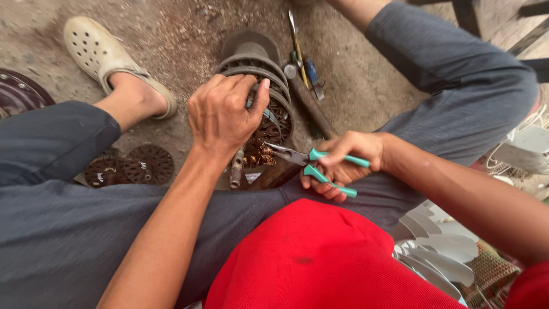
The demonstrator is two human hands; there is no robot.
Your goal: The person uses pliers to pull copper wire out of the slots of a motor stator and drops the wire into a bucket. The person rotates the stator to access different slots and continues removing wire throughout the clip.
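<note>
in the head view, the person sits low with knees wide, and both forearms come down between the legs. the left hand [226, 111] reaches forward from a long, nearly straight forearm; its back faces up to the camera and the wrist is a little bent. its fingers are curled together and clamped on the upper rim of the round motor part [269, 94], a dark ribbed metal piece that stands on the dirt ground [177, 34] between the feet. the thumb points up beside the rim.

the right hand [346, 163] comes from the right side, the forearm crossing over the right thigh. its fingers are closed around the green handles of the pliers [311, 160] — the metal nose points left, toward the copper windings [260, 154] at the lower part of the motor. i cannot tell if the nose touches the wire.

behind the motor lie some hand tools [303, 63]. a beige clog [106, 54] is on the left foot, and dark perforated discs [131, 166] lie near the left leg.
</note>
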